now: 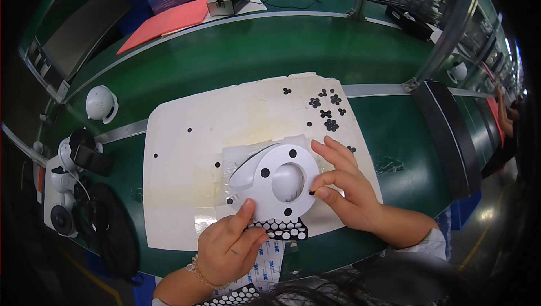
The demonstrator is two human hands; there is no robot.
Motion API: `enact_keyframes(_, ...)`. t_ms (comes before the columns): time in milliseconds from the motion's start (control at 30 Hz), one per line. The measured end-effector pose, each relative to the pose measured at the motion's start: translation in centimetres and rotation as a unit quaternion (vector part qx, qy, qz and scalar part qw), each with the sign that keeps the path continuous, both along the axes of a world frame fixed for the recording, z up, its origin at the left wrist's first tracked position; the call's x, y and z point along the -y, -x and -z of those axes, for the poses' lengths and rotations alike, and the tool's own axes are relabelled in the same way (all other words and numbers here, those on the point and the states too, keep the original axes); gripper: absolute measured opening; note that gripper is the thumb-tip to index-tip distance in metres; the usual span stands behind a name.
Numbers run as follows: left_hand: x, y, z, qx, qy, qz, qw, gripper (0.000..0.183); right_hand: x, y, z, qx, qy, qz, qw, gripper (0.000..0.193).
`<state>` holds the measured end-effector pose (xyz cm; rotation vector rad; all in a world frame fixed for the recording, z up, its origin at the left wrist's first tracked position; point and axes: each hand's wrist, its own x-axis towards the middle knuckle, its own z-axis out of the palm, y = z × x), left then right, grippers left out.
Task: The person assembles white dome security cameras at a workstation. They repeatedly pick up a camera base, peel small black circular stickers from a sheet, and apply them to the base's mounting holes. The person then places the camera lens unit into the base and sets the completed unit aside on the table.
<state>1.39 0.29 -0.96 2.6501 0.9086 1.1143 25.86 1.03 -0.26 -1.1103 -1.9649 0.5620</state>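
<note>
A white plastic housing (pixel 262 193) with a round central opening lies on a translucent wrap (pixel 230 156) in the middle of the board. Several black round pads (pixel 265 173) sit on its ring-shaped face. At the ring's right edge, my right hand (pixel 354 200) pinches a small black pad (pixel 312 193) between thumb and index finger, its other fingers raised. My left hand (pixel 225 251) rests at the lower left, one fingertip against the housing. Its lower fingers grip a black sheet with white dots (pixel 286 229), which lies partly beneath the housing's near edge.
Loose black pads (pixel 331 125) lie scattered and clustered on the pale board (pixel 180 187). White cameras (pixel 101 103) and a black pouch (pixel 115 230) are at left. A long black box (pixel 445 137) stands at right. A metal fixture (pixel 225 2) and pink foam (pixel 163 24) sit at the back.
</note>
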Motion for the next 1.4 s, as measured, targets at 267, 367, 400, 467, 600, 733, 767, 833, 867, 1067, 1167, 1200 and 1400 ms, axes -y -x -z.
enact_keyframes(267, -0.1, -0.1, -0.1, -0.003, -0.004, -0.003, 1.0, 0.016, 0.2, -0.8, 1.8, -0.01, -0.145, 0.026, 0.989, 0.027)
enact_keyframes(367, -0.1, -0.2, 0.0, -0.005, -0.001, -0.001, 1.0, 0.016, -0.1, -0.4, 2.3, -0.323, 0.141, -0.009, 0.936, 0.029)
enact_keyframes(400, -0.1, -0.1, 0.0, -0.006, -0.001, 0.001, 1.0, 0.016, -0.2, -0.1, 1.9, -0.348, 0.239, -0.033, 0.906, 0.027)
enact_keyframes(467, -0.3, -0.2, 0.1, 0.002, 0.007, 0.011, 1.0, 0.017, -0.7, 0.4, 0.9, -0.386, 0.425, -0.079, 0.815, 0.025)
enact_keyframes(600, -0.3, 0.3, -0.2, 0.013, 0.016, 0.026, 0.999, 0.019, -3.5, -0.9, 0.1, -0.414, 0.364, -0.049, 0.833, 0.019)
enact_keyframes(733, -0.2, 1.0, -0.4, 0.013, 0.038, 0.052, 0.998, 0.022, -10.6, -3.6, -0.1, -0.443, 0.204, 0.037, 0.872, 0.023)
enact_keyframes(767, -0.4, 1.0, -0.6, 0.013, 0.043, 0.067, 0.997, 0.022, -12.8, -4.3, 0.7, -0.306, 0.121, 0.131, 0.935, 0.021)
enact_keyframes(833, -0.6, 0.9, -0.8, -0.008, 0.052, 0.076, 0.996, 0.025, -17.2, -6.6, 3.6, 0.016, -0.114, 0.254, 0.96, 0.017)
enact_keyframes(867, -0.6, 0.7, -0.9, -0.014, 0.057, 0.077, 0.995, 0.026, -18.9, -7.9, 4.2, 0.174, -0.204, 0.275, 0.923, 0.016)
enact_keyframes(1067, -0.4, 1.2, -0.6, -0.025, 0.08, 0.078, 0.993, 0.027, -23.0, -11.1, 6.4, 0.28, -0.087, 0.378, 0.878, 0.018)
enact_keyframes(1167, -0.4, 1.5, -0.8, -0.013, 0.063, 0.085, 0.994, 0.026, -20.6, -10.1, 5.5, 0.207, -0.126, 0.332, 0.912, 0.018)
enact_keyframes(1200, -0.6, 1.7, -1.0, -0.008, 0.039, 0.076, 0.996, 0.025, -19.2, -9.1, 5.1, 0.173, -0.176, 0.299, 0.922, 0.018)
enact_keyframes(1400, -3.1, 4.7, -0.6, 0.396, 0.056, 0.068, 0.914, 0.002, -2.7, -1.4, -0.5, 0.039, -0.04, -0.05, 0.997, 0.023)
